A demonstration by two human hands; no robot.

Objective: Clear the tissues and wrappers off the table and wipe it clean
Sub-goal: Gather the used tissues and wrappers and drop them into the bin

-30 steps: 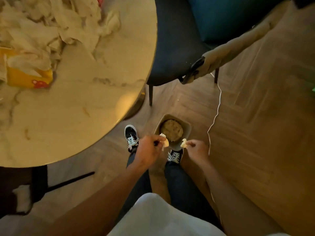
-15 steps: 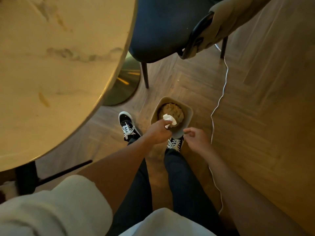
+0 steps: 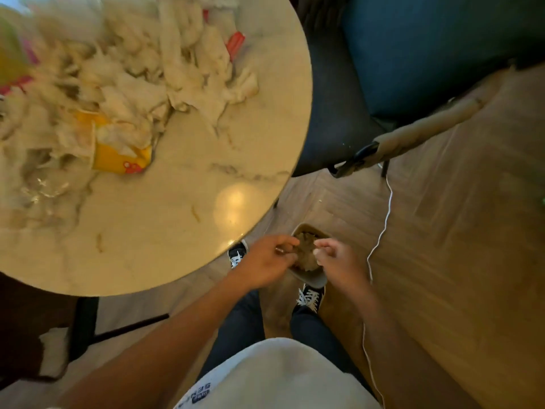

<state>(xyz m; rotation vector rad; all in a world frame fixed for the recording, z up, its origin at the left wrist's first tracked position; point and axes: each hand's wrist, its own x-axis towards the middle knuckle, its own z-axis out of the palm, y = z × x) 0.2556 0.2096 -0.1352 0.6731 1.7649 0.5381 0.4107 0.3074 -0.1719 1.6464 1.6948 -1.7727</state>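
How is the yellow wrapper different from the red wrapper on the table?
The yellow wrapper is bigger and lies near the table's middle, half under tissues. The red wrapper is smaller, narrow, and sits farther away, near the far edge of the tissues. Both remain on the table, not yet binned.

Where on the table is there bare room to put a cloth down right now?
The near and right part of the table is bare, from the yellow wrapper to the rim nearest the left hand. A thinner bare strip follows the right rim beside the chair. The far left is crowded with crumpled tissues.
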